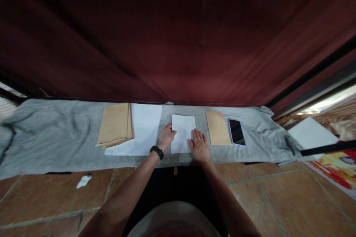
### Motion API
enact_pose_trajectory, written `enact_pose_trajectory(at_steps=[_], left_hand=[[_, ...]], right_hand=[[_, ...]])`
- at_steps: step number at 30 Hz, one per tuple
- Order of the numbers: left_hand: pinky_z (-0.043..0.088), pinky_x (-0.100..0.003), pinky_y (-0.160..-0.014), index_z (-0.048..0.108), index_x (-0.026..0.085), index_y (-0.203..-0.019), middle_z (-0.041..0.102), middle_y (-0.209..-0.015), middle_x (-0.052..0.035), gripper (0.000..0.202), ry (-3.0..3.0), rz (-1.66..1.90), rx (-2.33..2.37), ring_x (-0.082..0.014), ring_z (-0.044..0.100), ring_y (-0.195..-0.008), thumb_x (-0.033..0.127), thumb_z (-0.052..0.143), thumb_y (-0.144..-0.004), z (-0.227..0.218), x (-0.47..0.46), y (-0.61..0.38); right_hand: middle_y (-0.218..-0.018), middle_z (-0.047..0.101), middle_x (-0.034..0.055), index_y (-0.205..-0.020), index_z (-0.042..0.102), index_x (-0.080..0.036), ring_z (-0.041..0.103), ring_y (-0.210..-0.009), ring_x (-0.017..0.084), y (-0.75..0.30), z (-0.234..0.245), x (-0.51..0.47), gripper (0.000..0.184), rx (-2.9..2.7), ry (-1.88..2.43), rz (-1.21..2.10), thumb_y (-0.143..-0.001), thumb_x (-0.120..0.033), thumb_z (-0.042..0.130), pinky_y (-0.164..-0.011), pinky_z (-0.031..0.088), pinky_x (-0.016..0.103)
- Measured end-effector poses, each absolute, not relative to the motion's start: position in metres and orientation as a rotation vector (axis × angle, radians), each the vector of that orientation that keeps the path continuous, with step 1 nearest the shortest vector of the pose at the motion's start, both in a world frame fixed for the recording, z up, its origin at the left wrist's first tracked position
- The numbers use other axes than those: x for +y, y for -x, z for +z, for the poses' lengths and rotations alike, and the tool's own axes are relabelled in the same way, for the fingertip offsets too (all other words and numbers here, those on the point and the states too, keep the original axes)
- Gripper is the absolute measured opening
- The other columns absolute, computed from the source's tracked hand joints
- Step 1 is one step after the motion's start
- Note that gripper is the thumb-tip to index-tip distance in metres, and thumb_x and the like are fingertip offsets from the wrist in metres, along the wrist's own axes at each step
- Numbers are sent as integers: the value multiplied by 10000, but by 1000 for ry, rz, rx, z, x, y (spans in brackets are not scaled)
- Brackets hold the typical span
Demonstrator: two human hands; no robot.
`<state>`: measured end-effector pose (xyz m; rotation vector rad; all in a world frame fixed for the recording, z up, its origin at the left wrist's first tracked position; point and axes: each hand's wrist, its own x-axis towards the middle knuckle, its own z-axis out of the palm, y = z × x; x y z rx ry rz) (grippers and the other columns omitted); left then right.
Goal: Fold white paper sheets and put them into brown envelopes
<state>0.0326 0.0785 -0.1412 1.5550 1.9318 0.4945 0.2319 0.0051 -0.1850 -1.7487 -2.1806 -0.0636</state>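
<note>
One white paper, lying on grey cloth between stacked envelopes and another brown envelope. Left hand: pinching its left edge. Right hand: resting flat, fingers uncurled, at its right edge, presumably steadying it.

The cloth has room by its left and right edges. A red sheet blocks the back edge; envelopes, paper and 1 phone block between.
</note>
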Motion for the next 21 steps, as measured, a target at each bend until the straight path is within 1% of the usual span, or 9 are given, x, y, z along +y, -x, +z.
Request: enact_pose_trajectory(at_steps=[4, 6, 9, 12, 14, 17, 21], left_hand=[[507, -269, -685, 669, 179, -976, 756, -879, -66, 139, -1554, 470, 1956, -206, 719, -822, 227, 630, -852, -137, 78, -32], [513, -273, -688, 658, 181, -1001, 758, -893, -66, 155, -1556, 466, 1972, -214, 726, -842, 249, 622, -866, -135, 77, -32], [529, -301, -716, 602, 166, -1141, 758, -961, -95, 259, -1560, 475, 2027, -244, 733, -892, 243, 576, -895, -133, 70, -37], [534, -332, -803, 505, 147, -1289, 741, -1080, -140, 381, -1592, 502, 2081, -272, 721, -1003, 181, 516, -909, -132, 59, -44], [527, -345, -856, 462, 138, -1338, 724, -1141, -162, 429, -1622, 517, 2095, -286, 702, -1073, 161, 500, -911, -131, 53, -48], [529, -345, -868, 453, 119, -1341, 725, -1135, -174, 437, -1639, 516, 2106, -294, 697, -1094, 150, 490, -907, -129, 50, -50], [534, -323, -859, 455, 113, -1335, 728, -1133, -169, 442, -1651, 507, 2122, -278, 703, -1085, 142, 484, -894, -127, 52, -50]], right_hand=[[-1571, 416, 137, -1538, 377, -110, 398, -1439, 289, -232, -186, 5, 563, -2178, 1748, -72, -1058, -402, 336, -1183, 263, 483], [-1568, 420, 139, -1538, 378, -112, 398, -1439, 286, -232, -186, 5, 562, -2175, 1744, -72, -1058, -402, 337, -1180, 265, 485], [-1564, 428, 137, -1538, 378, -118, 402, -1436, 283, -232, -187, 5, 564, -2172, 1744, -69, -1055, -408, 348, -1178, 270, 483], [-1567, 425, 132, -1533, 387, -112, 401, -1436, 283, -233, -186, 6, 566, -2180, 1753, -70, -1052, -410, 357, -1179, 269, 472], [-1568, 423, 131, -1530, 390, -109, 402, -1436, 281, -233, -185, 6, 563, -2187, 1755, -70, -1053, -405, 356, -1180, 267, 468], [-1561, 433, 138, -1527, 397, -110, 405, -1434, 280, -232, -184, 5, 554, -2176, 1761, -73, -1053, -394, 360, -1179, 269, 480], [-1547, 450, 149, -1524, 407, -123, 396, -1439, 299, -223, -181, 1, 535, -2132, 1768, -100, -1046, -362, 376, -1184, 246, 538]])
